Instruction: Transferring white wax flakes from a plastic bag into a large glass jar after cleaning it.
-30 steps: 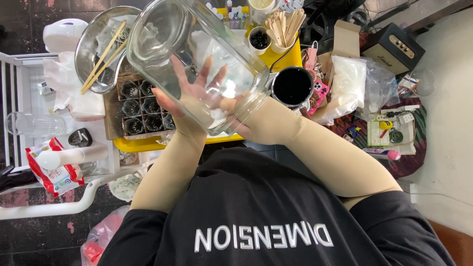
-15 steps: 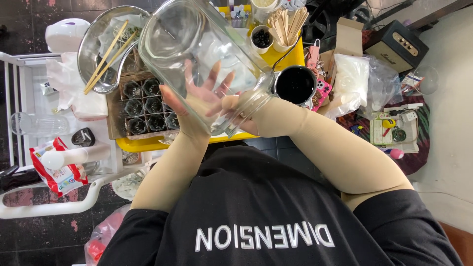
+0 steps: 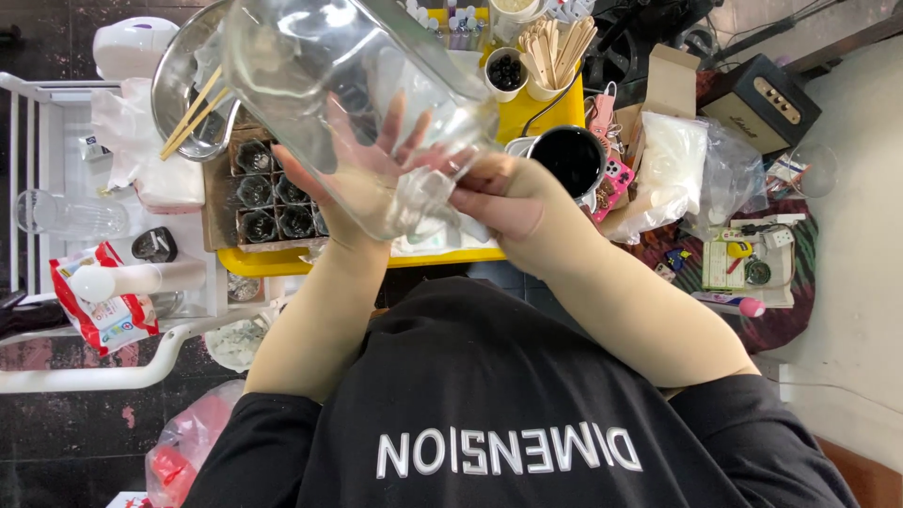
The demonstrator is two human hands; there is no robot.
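A big clear glass jar (image 3: 339,85) is held up close to the camera, tilted, above a yellow table (image 3: 451,256). My left hand (image 3: 353,174) is spread flat under its base, seen through the glass. My right hand (image 3: 499,193) clasps the jar's lower right side. Both forearms wear beige sleeves. Behind the jar stands a tray of dark cups (image 3: 268,193) and a steel bowl (image 3: 188,85) with wooden chopsticks in it.
A black pot (image 3: 572,158) sits right of my hands, with a cup of wooden sticks (image 3: 555,52) behind it. Plastic bags (image 3: 696,174) and a small speaker (image 3: 762,99) lie right. A white cart (image 3: 103,235) with a red packet stands left.
The jar has come closer to the camera and shifted slightly right; both hands stay on it, the right hand gripping nearer its base.
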